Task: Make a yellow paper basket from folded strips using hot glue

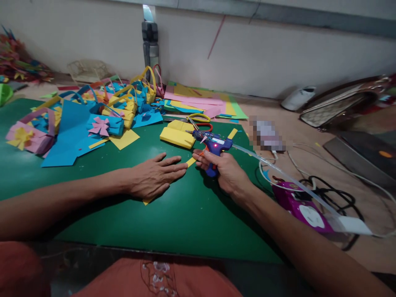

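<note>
My left hand point(157, 175) lies flat on the green mat with its fingers stretched out. A yellow paper strip point(192, 161) runs beneath it, slanting up to the right, partly hidden by both hands. My right hand point(230, 171) is wrapped round the handle of a blue hot glue gun point(219, 143), whose red light shows. A long clear glue stick point(260, 156) extends from the gun's back. The gun's nozzle points left, just above a folded yellow paper piece point(177, 136). Scissors point(201, 119) with yellow and red handles lie right behind the nozzle.
Finished-looking paper baskets point(105, 123) in several colours crowd the left rear of the green mat point(173, 222). Coloured paper sheets point(198, 101) are stacked at the back. On the right are a magenta power strip point(297, 204), cables, a pixelated phone-like object point(267, 134) and a bag point(334, 103).
</note>
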`<action>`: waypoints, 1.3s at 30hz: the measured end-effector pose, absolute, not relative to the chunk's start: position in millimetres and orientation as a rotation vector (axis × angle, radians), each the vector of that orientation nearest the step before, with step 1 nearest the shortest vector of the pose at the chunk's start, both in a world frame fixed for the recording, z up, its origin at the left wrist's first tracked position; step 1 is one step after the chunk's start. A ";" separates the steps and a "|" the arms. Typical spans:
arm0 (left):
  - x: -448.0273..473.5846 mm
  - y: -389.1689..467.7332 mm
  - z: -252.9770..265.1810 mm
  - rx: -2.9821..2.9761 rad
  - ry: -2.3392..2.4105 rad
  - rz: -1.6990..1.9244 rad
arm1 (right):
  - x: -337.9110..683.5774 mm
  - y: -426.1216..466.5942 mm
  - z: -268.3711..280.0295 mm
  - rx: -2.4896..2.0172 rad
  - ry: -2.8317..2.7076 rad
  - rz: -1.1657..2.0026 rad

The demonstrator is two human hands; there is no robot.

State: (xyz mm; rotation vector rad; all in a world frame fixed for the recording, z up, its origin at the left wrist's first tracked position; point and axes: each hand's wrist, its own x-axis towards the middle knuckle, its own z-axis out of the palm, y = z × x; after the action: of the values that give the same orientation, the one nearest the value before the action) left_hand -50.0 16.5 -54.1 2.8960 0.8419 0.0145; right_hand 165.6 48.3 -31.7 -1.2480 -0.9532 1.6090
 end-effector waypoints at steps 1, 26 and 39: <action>-49.8 16.4 -53.8 2.895 0.842 0.008 | 165.9 49.3 -32.1 -1.249 -0.952 1.597; -47.6 15.4 -53.3 2.892 0.821 0.082 | 170.7 52.9 -35.1 -1.264 -1.031 1.497; -48.1 15.9 -50.3 2.898 0.793 0.014 | 173.7 51.0 -35.4 -1.289 -1.084 1.476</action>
State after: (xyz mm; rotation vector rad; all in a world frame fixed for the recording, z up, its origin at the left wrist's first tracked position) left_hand -48.1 15.9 -50.3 2.8975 0.7932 0.0139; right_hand 173.7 51.0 -35.4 -1.2887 -1.0843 1.4762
